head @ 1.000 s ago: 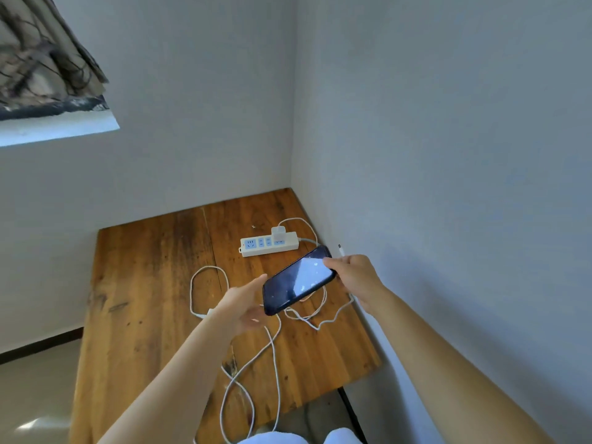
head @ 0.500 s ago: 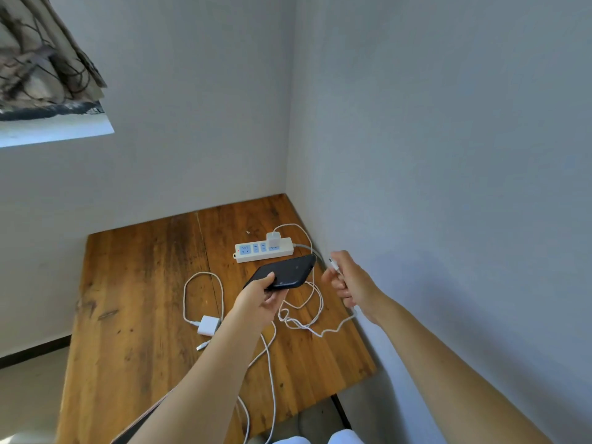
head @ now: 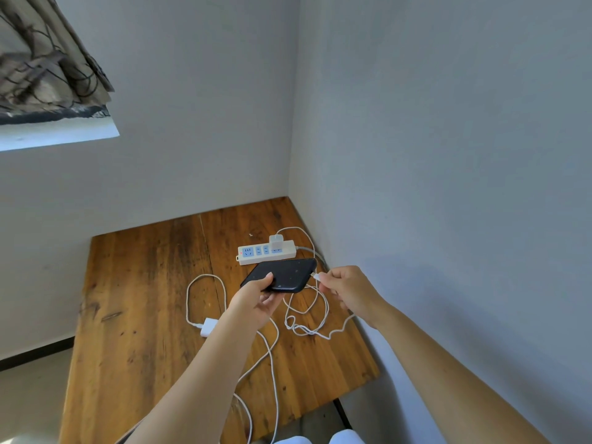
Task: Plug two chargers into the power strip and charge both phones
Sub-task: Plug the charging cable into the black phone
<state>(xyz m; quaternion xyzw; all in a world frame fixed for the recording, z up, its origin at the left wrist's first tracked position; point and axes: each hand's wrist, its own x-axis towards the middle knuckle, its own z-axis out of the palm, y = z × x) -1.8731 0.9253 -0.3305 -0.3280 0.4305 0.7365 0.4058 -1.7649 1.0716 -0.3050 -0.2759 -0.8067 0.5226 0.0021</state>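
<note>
From the head camera, the left hand [head: 256,302] holds a black phone [head: 282,274] by its near end, thumb on top and fingers curled under. The phone is flat in the air, above the wooden surface [head: 134,299].

The right hand [head: 349,290] is just to the right of the phone. It is closed in a pinch on the white cable plug [head: 317,277]. The tip of the plug is right at the phone's end, but I cannot tell if it is in.

The white cable [head: 307,315] hangs down from the right hand and lies in loops on the surface under both hands.

Past the hands, near the corner of the walls, lies a white power strip [head: 256,253]. One white charger [head: 275,241] is plugged into it.

Another white charger block [head: 208,326] lies on the surface to the left of the left hand, not plugged in. Its cable [head: 192,299] curls in a loop beside it.
</note>
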